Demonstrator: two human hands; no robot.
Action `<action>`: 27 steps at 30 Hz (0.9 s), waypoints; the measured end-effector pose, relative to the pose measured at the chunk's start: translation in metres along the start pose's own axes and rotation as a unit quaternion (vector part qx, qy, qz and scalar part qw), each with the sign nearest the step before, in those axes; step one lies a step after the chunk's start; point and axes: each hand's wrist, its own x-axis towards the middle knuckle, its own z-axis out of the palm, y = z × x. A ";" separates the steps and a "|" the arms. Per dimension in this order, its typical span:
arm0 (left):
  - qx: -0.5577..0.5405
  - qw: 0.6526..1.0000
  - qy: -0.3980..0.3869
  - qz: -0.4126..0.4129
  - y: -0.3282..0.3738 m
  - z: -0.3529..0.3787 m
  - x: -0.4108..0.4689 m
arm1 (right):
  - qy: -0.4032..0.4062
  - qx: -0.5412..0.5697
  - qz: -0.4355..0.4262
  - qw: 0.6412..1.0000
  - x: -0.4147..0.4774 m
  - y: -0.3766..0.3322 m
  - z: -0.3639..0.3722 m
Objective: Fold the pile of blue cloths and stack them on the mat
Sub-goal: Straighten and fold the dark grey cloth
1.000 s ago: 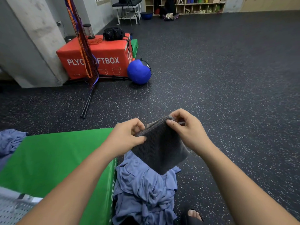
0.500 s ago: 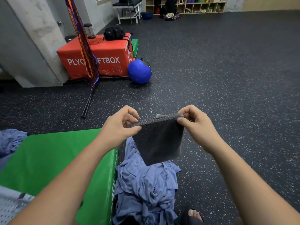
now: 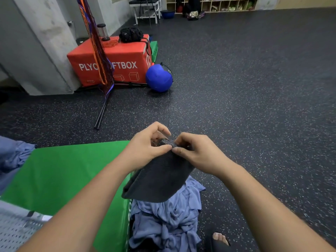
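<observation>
Left grip (image 3: 145, 148), right grip (image 3: 198, 153), apart moments ago, now meet, pinching top edge of dark grey textured cloth (image 3: 160, 180): half-fold forming. Hangs below grips over blue cloth pile (image 3: 169, 219), beside green mat (image 3: 63, 175).

Left hand (image 3: 145, 145), right hand (image 3: 199, 151): thumbs together.

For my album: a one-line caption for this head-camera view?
Left hand and right hand pinch a dark grey cloth above the blue cloth pile beside the green mat.
</observation>
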 end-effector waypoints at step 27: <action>-0.097 0.963 0.011 -0.251 -0.093 -0.035 0.006 | 0.268 -0.007 0.121 0.956 -0.012 0.054 -0.060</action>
